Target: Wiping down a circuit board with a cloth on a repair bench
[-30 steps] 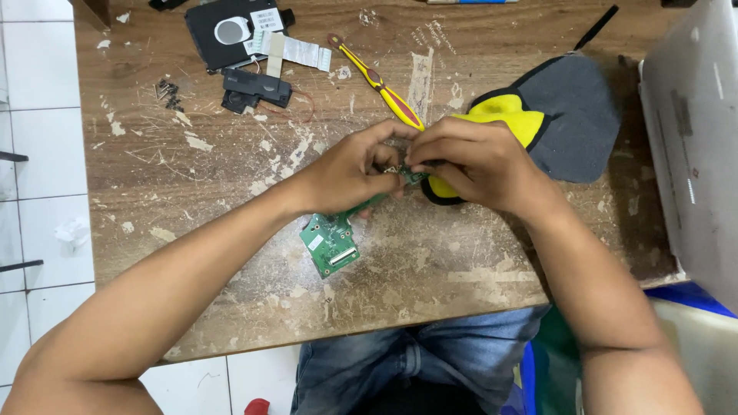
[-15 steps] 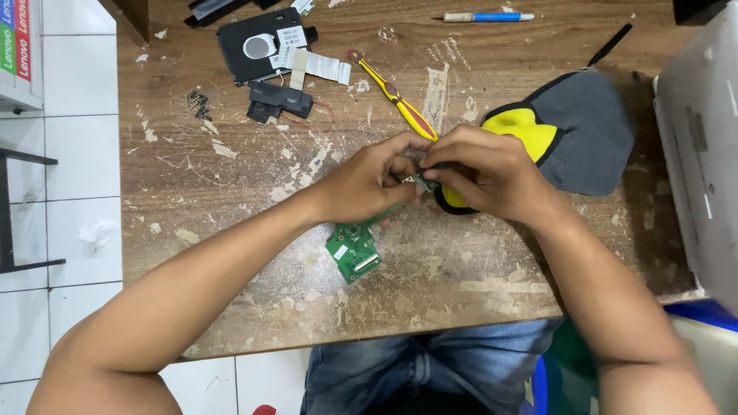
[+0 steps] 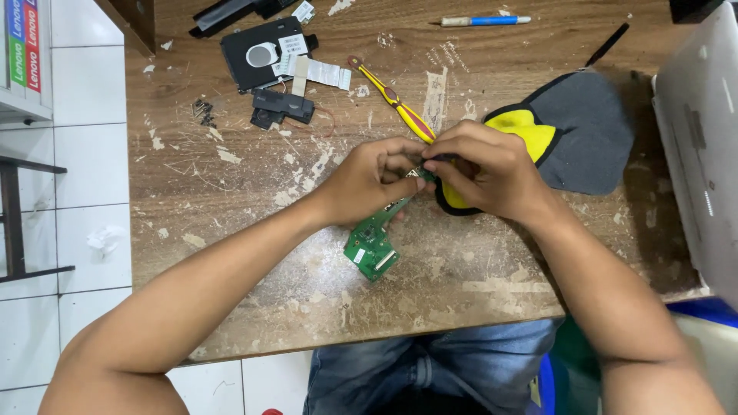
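A small green circuit board (image 3: 373, 243) hangs over the worn wooden table (image 3: 254, 192), held at its upper end. My left hand (image 3: 373, 178) grips that upper end from the left. Pressed against it from the right, my right hand (image 3: 486, 170) pinches a small dark part at the board's top; the part itself is mostly hidden by fingers. Just behind my hands lies a yellow-and-red screwdriver (image 3: 392, 100).
A grey and yellow cloth pouch (image 3: 584, 134) lies right of my hands. A black drive with a flat ribbon cable (image 3: 265, 52), a small black part (image 3: 282, 107), loose screws (image 3: 203, 110) and a blue pen (image 3: 484, 21) sit at the back. A grey laptop (image 3: 703, 146) occupies the right edge.
The view has shifted so that the table sits lower in the frame and more of its far side shows. My hands stay together on the board's upper end.
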